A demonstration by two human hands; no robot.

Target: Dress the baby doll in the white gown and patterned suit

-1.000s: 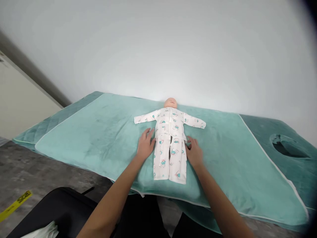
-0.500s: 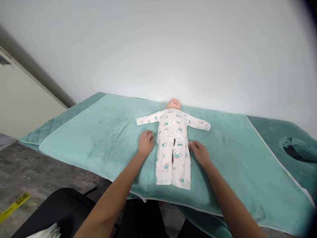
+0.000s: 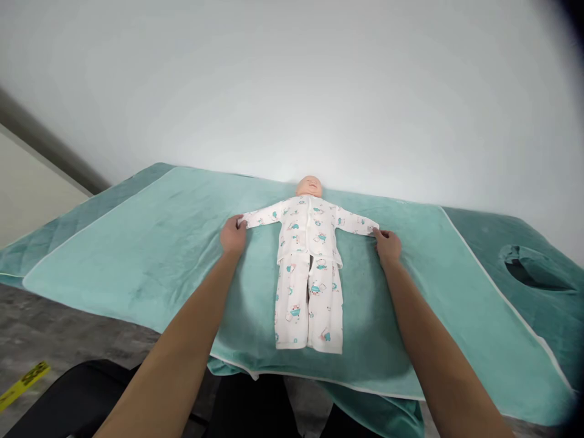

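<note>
A baby doll [image 3: 309,185] lies on its back, its head toward the wall. It is dressed in a white patterned shirt [image 3: 306,231] and matching pants [image 3: 292,304]; the sleeves stretch out to both sides and cover the doll's arms. My left hand [image 3: 233,235] pinches the cuff of the sleeve on the left. On the opposite side my right hand [image 3: 387,243] has its fingers closed on the other sleeve's cuff. Both pant legs lie straight, side by side, toward me.
A green velvety cover [image 3: 182,243] with white piping is spread over the bed. The bed's right end has an oval face hole [image 3: 533,274]. A white wall [image 3: 292,85] runs behind. A black chair [image 3: 77,395] stands at the lower left, near yellow floor tape [image 3: 22,384].
Both hands have moved outward and up from beside the doll's waist to the sleeve ends and taken hold of the cuffs. The camera view has shifted slightly.
</note>
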